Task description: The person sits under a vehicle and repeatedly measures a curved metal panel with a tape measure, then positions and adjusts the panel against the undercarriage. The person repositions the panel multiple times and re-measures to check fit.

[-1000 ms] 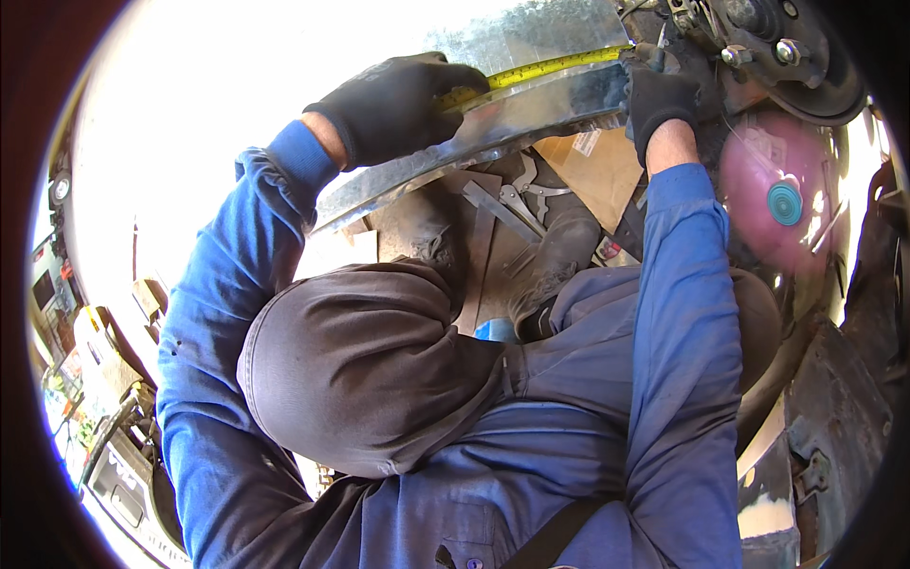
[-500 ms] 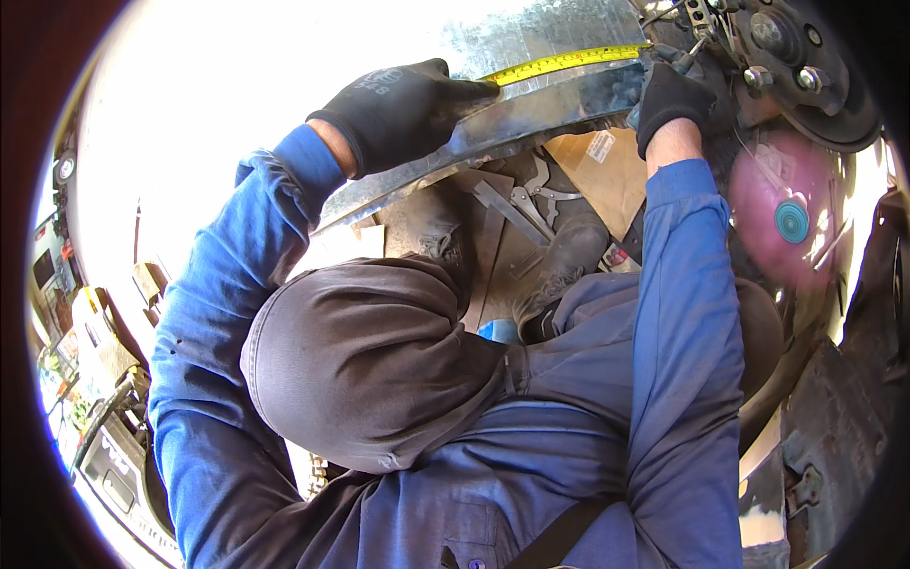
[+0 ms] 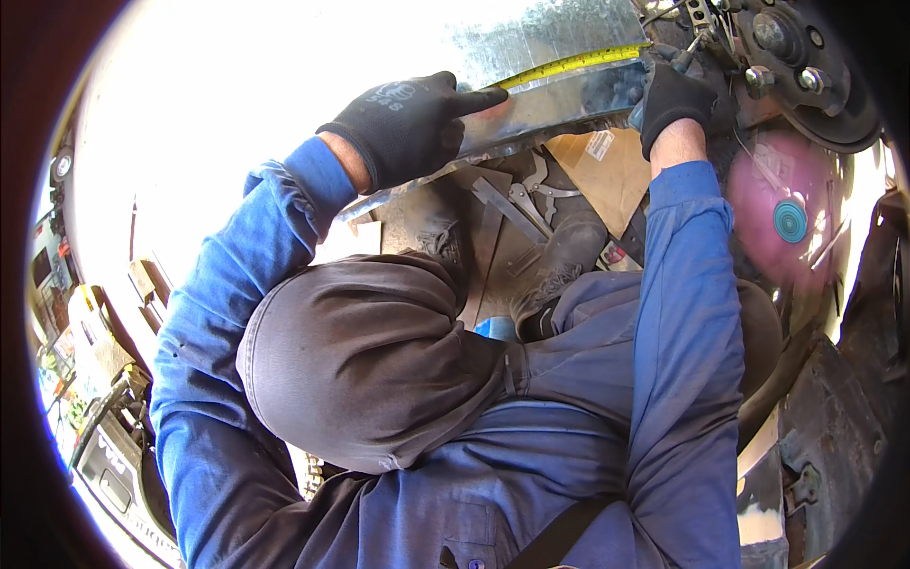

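Note:
My left hand [image 3: 412,123], in a black glove, grips the lower edge of a long shiny metal sheet [image 3: 569,95], its index finger stretched out flat along it. A yellow tape measure [image 3: 578,64] lies along the sheet's upper edge, from that fingertip to the right. My right hand [image 3: 673,100], also in a black glove, is closed around the sheet's right end, where the tape ends. Both blue sleeves reach up from below. A grey hood [image 3: 370,360] fills the middle of the picture.
A rusty wheel hub with bolts [image 3: 796,57] sits right of my right hand. Below it is a pink disc with a teal centre [image 3: 782,218]. Under the sheet lie cardboard [image 3: 607,171], metal snips [image 3: 536,194] and a dark boot [image 3: 569,251]. Cluttered shelves [image 3: 85,332] stand at the left.
Both hands and the sheet have shifted slightly up in the picture. My left index finger now lies stretched out along the sheet toward the tape.

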`<action>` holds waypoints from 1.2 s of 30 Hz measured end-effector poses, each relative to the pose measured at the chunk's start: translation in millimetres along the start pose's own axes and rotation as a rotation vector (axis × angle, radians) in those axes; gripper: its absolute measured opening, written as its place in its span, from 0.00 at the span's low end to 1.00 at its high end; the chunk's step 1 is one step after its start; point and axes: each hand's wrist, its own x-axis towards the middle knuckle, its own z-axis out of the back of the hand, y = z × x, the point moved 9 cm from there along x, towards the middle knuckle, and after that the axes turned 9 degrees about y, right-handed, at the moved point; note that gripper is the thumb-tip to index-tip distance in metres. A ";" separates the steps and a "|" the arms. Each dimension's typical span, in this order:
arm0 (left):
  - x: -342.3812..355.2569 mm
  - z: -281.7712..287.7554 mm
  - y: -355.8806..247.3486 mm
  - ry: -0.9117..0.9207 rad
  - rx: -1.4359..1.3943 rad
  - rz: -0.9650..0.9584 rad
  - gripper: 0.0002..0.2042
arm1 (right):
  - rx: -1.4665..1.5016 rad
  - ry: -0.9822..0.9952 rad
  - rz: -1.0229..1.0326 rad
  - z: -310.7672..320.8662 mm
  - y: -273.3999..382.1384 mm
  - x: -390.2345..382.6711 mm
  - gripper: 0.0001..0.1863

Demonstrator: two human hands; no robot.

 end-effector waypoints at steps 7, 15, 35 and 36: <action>0.1 4.7 1.4 -0.001 -0.041 0.001 0.28 | 0.097 0.103 0.095 -5.2 1.6 7.0 0.13; 2.1 8.3 5.7 0.047 -0.034 0.024 0.27 | 0.078 0.132 0.199 -8.1 5.2 15.4 0.14; 2.2 9.4 8.2 0.075 -0.077 0.001 0.26 | 0.095 0.173 0.070 -8.1 -2.9 9.2 0.12; 2.1 8.8 9.1 0.077 -0.085 0.007 0.26 | 0.046 0.160 0.078 -6.4 -0.7 8.6 0.12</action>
